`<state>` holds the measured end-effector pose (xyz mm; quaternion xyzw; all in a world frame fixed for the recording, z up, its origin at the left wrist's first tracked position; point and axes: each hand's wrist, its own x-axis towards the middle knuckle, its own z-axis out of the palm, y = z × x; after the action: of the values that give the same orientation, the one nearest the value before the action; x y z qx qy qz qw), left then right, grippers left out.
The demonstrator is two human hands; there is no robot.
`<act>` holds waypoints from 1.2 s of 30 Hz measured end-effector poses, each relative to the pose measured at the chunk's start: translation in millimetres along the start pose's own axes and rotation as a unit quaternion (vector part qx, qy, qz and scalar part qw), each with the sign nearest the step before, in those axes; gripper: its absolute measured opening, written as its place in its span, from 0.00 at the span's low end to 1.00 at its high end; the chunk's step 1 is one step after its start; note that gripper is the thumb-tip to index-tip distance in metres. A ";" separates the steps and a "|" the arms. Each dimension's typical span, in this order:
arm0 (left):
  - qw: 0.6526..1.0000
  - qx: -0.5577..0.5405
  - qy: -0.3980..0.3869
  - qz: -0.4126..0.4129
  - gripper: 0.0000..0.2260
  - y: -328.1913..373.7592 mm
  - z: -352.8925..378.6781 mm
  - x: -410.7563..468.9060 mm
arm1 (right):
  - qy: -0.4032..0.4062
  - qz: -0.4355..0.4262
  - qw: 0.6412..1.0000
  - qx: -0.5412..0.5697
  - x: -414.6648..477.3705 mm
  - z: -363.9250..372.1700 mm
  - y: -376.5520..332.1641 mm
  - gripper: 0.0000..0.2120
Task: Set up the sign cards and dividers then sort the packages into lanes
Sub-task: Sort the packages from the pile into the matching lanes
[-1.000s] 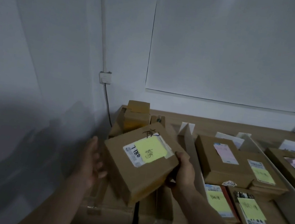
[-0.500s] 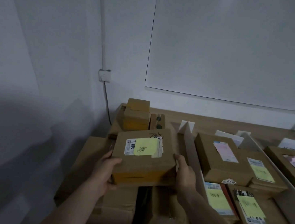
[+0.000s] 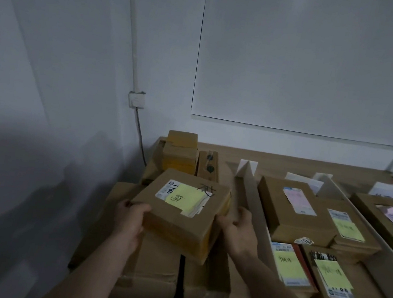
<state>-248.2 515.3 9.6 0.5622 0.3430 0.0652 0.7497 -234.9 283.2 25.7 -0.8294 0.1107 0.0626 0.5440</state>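
A square cardboard package [image 3: 177, 224] with a white label and a yellow sticky note on top sits between my hands, over larger boxes in the leftmost lane. My left hand [image 3: 129, 222] grips its near-left corner. My right hand [image 3: 237, 230] touches its right side, fingers loosely curled at the edge. A white divider strip [image 3: 255, 207] runs just right of my right hand, with a folded white sign card [image 3: 247, 167] at its far end. A second divider [image 3: 364, 238] separates lanes further right.
Large cardboard boxes [image 3: 154, 277] lie under the package. Small yellow-taped boxes [image 3: 181, 151] stand stacked at the back left. Labelled packages [image 3: 293, 208] fill the middle lane, and more packages [image 3: 387, 218] lie at the right. The wall is close on the left, with a socket [image 3: 136, 100] on it.
The package came down from a tilted hold, levelled, and turned so its label now faces the other way. My right hand slid from the far side to the near right edge.
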 end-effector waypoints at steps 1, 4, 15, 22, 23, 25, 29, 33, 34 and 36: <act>1.000 -0.002 0.003 -0.002 0.22 -1.4 0.4 0.6 | 0.000 -0.017 1.000 0.015 -0.2 -1.2 -1.0 0.46; 0.999 -0.015 0.020 -0.021 0.27 -7.9 0.7 2.1 | -0.023 -0.054 0.997 0.055 0.5 -2.0 -2.0 0.47; 0.996 -0.023 0.048 -0.078 0.32 -22.3 5.3 1.8 | -0.074 -0.097 0.982 0.142 6.3 2.1 -14.1 0.32; 0.996 -0.025 0.047 -0.068 0.23 -20.9 1.9 7.4 | -0.084 -0.088 0.982 0.146 13.6 -2.0 -27.5 0.21; 0.997 -0.028 0.044 -0.060 0.21 -20.8 2.4 7.9 | -0.076 -0.090 0.982 0.150 12.6 -2.2 -29.7 0.12; 0.998 -0.038 0.036 -0.042 0.20 -19.1 3.4 5.8 | -0.068 -0.096 0.980 0.159 16.7 -1.8 -25.0 0.04; 0.999 -0.049 0.006 -0.001 0.15 -11.8 8.6 -0.8 | -0.040 -0.086 0.984 0.153 16.5 4.2 -19.7 0.10; 0.999 -0.012 -0.003 0.036 0.08 -5.3 8.5 -1.3 | 0.007 -0.076 0.987 0.142 15.9 9.5 -16.0 0.14; 0.999 -0.008 -0.008 0.036 0.08 -4.3 7.9 -1.0 | 0.005 -0.071 0.988 0.139 16.1 10.1 -14.9 0.15; 0.999 -0.004 -0.010 0.032 0.08 -5.1 5.7 0.3 | -0.007 -0.044 0.990 0.131 17.4 11.5 -10.7 0.17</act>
<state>-246.1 509.1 5.7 0.5706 0.3171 0.0843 0.7528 -215.2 295.8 26.7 -0.7544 0.0776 0.0288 0.6512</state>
